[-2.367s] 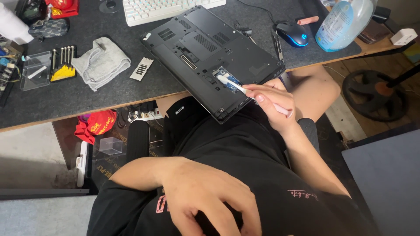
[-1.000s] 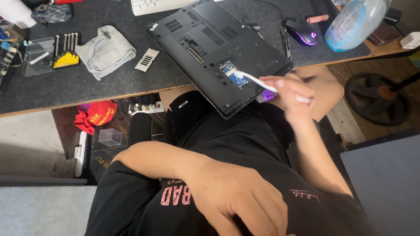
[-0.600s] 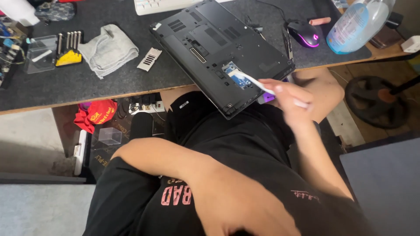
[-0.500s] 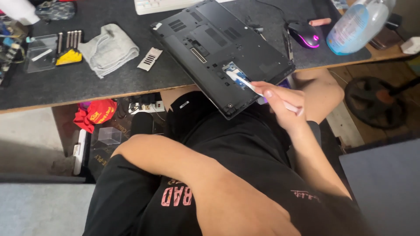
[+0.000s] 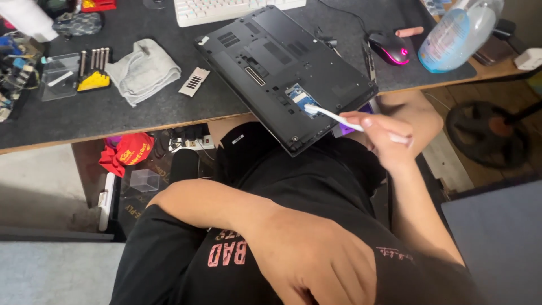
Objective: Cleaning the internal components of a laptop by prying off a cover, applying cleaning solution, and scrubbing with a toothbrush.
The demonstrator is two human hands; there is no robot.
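Head view: right hand is closed around a white brush, gripping its handle; the brush tip touches the open blue-board slot on the underside of a black laptop. The laptop lies bottom-up, skewed, at the table's near edge, with its near corner overhanging that edge above the person's lap. Left hand rests flat on the black shirt, fingers together and curled down, holding nothing.

On the table: a grey cloth left of the laptop, a small vented cover between cloth and laptop, a set of screwdriver bits with a yellow piece beside the cloth towards the left edge. A white keyboard sits at the far edge behind the laptop. A black mouse with pink light lies right of the laptop, and a clear spray bottle lies near the right edge.

Under the table: a red cloth and a small clear box.
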